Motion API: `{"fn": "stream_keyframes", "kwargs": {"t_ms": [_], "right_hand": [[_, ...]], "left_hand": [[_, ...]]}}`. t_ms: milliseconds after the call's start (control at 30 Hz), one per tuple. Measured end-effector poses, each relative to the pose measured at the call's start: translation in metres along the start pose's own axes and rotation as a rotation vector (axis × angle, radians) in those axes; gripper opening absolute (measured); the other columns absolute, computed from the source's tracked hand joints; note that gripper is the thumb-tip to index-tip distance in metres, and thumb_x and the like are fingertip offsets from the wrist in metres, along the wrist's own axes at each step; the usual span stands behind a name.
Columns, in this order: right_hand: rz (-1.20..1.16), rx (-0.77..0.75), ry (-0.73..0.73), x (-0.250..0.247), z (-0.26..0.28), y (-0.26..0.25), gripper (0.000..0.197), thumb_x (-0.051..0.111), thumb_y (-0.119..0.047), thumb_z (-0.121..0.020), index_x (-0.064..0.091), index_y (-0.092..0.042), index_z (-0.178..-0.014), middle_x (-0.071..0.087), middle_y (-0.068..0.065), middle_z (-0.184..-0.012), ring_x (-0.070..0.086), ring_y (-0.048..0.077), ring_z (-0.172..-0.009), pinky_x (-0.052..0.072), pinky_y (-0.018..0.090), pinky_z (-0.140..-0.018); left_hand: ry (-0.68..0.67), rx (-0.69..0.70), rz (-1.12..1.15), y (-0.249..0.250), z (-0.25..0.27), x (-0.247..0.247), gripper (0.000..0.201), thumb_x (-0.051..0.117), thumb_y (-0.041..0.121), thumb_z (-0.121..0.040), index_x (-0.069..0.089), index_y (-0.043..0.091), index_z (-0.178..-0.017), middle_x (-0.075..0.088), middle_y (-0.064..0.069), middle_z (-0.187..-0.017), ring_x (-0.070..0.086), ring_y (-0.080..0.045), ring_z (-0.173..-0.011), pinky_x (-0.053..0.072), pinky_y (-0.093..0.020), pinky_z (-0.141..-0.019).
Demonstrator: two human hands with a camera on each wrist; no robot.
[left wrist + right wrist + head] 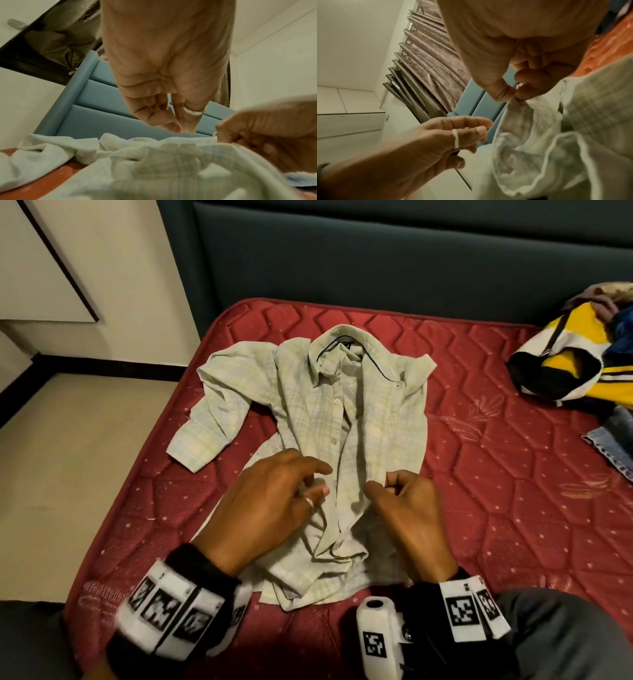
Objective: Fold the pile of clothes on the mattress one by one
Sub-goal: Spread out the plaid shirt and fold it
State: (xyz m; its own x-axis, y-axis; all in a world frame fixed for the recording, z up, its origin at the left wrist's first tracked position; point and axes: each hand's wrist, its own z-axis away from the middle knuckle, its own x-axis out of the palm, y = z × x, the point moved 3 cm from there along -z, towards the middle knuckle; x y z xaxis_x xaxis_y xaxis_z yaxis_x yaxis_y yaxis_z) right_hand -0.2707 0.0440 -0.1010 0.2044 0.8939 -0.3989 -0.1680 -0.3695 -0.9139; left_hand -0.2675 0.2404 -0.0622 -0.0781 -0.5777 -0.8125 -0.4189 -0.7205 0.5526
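A pale green checked shirt (pixel 322 405) lies front up on the red quilted mattress (pixel 496 508), collar toward the headboard, one sleeve spread out to the left. My right hand (pixel 383 484) pinches the edge of the shirt's right front panel between thumb and forefinger, as the right wrist view shows at the shirt (pixel 539 135). My left hand (pixel 308 477) hovers just above the left front panel with fingers loosely bent and holds nothing; it wears a ring. In the left wrist view the left hand (pixel 178 125) hangs over the shirt (pixel 154 169).
A pile of other clothes (pixel 575 361), yellow, white, black and blue, lies at the mattress's far right, with a denim piece (pixel 613 440) below it. A teal padded headboard (pixel 376 268) stands behind. The mattress's left edge drops to a beige floor (pixel 68 457).
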Motion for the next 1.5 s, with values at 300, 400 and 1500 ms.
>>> {"fn": "stream_keyframes", "kwargs": {"t_ms": [300, 400, 1500], "right_hand": [[0.109, -0.042, 0.059, -0.016, 0.001, 0.001, 0.026, 0.070, -0.026, -0.082, 0.057, -0.017, -0.062, 0.050, -0.011, -0.041, 0.044, 0.003, -0.039, 0.035, 0.023, -0.047], [0.109, -0.046, 0.053, -0.015, 0.001, 0.001, 0.022, 0.069, -0.027, -0.082, 0.062, -0.015, -0.065, 0.057, -0.006, -0.048, 0.050, 0.005, -0.045, 0.041, 0.026, -0.049], [-0.235, -0.111, -0.246, 0.005, 0.014, -0.021, 0.010, 0.067, -0.011, -0.091, 0.065, -0.003, -0.084, 0.065, 0.001, -0.064, 0.060, 0.013, -0.058, 0.046, 0.025, -0.055]], "left_hand": [[-0.354, -0.185, -0.468, 0.001, -0.048, 0.056, 0.022, 0.061, 0.035, -0.094, 0.064, 0.023, -0.113, 0.066, -0.004, -0.111, 0.063, -0.029, -0.102, 0.045, -0.036, -0.077], [-0.348, -0.239, -0.380, -0.012, -0.043, 0.067, 0.020, 0.065, 0.032, -0.093, 0.065, 0.025, -0.112, 0.066, -0.003, -0.109, 0.063, -0.027, -0.100, 0.042, -0.031, -0.073], [0.367, -0.195, 0.393, -0.012, 0.006, 0.016, 0.023, 0.074, 0.010, -0.086, 0.067, 0.026, -0.101, 0.068, 0.010, -0.085, 0.066, -0.007, -0.085, 0.048, -0.009, -0.068]]}}
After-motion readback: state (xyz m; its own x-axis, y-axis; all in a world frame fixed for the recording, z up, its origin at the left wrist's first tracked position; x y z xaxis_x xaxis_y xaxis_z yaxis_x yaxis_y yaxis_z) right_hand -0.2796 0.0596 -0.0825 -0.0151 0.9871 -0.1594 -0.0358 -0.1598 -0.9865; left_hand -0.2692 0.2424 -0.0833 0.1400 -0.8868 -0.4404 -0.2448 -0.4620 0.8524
